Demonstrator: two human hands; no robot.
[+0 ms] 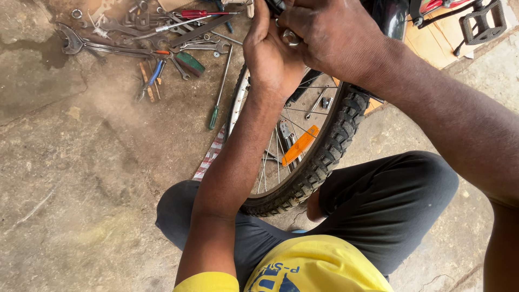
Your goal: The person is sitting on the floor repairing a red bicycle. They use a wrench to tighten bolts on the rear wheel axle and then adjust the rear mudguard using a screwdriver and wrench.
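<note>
A bicycle wheel (324,157) with a knobby black tyre, silver spokes and an orange reflector (300,145) stands between my knees. Above it my left hand (268,54) and my right hand (330,38) press together on a small shiny metal part (290,37) near the black frame (392,19) at the top edge. The fingers of both hands are curled around it. What the part is fixed to is hidden behind my hands.
Several spanners, screwdrivers and pliers lie scattered on the concrete floor at top left (146,38). A long green-handled screwdriver (219,92) lies beside the wheel. A black pedal (481,21) sits at top right over cardboard (432,46).
</note>
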